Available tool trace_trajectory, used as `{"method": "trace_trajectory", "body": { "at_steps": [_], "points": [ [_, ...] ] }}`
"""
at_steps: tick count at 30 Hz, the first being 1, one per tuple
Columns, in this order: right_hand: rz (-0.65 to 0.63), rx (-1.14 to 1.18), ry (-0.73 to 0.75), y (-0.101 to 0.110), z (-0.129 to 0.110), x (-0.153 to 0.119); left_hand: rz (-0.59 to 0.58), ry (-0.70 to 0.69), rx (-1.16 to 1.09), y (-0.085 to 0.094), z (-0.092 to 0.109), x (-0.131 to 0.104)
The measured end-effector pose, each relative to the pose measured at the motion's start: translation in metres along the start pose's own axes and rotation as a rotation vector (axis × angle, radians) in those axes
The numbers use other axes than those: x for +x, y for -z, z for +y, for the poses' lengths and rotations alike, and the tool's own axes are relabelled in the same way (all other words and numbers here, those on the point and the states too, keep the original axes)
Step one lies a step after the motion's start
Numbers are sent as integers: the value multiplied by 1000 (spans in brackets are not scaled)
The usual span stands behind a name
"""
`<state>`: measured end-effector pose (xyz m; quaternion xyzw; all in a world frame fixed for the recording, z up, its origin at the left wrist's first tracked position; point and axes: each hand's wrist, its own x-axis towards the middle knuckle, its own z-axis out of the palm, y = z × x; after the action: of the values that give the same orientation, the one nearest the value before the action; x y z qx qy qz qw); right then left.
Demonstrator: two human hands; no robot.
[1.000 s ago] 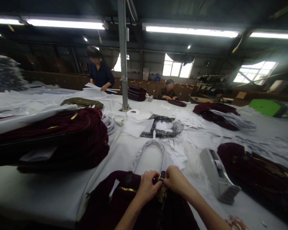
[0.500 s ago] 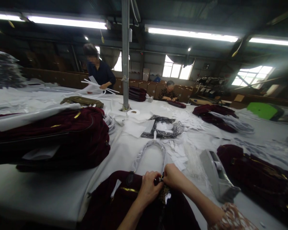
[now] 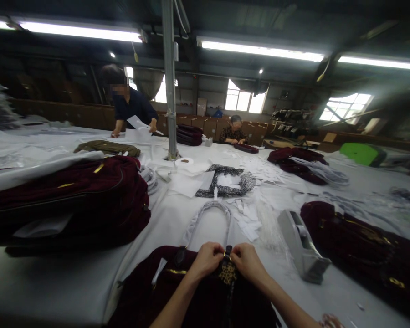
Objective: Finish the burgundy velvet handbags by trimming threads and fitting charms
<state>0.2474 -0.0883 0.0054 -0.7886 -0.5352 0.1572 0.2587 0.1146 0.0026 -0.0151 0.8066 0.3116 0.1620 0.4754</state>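
Observation:
A dark maroon handbag (image 3: 177,291) lies in front of me, its looped handle (image 3: 192,226) wrapped in whitish film and stretching away across the table. At the handle's right base is a dark tab (image 3: 228,250) with a gold ring (image 3: 225,254). My left hand (image 3: 207,260) pinches the ring from the left. From the right, my right hand (image 3: 248,260) is closed at the same ring, its fingertips partly hiding what they grip. Just below hangs a gold openwork charm (image 3: 227,272) with a dark strand under it. A gold zipper (image 3: 176,272) shows beside my left wrist.
A grey tape dispenser (image 3: 302,248) stands to the right, near another maroon bag (image 3: 358,241). Stacked maroon bags (image 3: 116,200) lie at left. Paper scraps and a patterned black-and-white piece (image 3: 203,187) lie ahead. A metal post (image 3: 169,82) rises beyond; two people work across the table.
My right hand has lowered and turned beside the ring, and my left hand has shifted up a little. The gold charm now faces me in full view. The camera has turned slightly right.

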Motion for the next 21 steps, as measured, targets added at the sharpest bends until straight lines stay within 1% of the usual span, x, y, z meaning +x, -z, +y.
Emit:
{"method": "trace_trajectory", "body": {
  "at_steps": [4, 10, 13, 15, 17, 21],
  "points": [
    [8, 3, 0, -1, -1, 0, -56, 31, -37, 4, 1, 4],
    [12, 8, -1, 0, -3, 0, -63, 40, -30, 6, 0, 5],
    [19, 6, -23, 1, -5, -2, -72, 18, 6, 6, 1, 5],
    [29, 7, -46, 1, -8, -5, -83, -25, 37, 4, 0, 3],
    [28, 6, -64, 2, -10, -9, -106, -70, 71, 1, -6, 3],
    [19, -46, -88, 4, -7, -6, -69, -58, 206, -5, -21, 14]
  ]
}}
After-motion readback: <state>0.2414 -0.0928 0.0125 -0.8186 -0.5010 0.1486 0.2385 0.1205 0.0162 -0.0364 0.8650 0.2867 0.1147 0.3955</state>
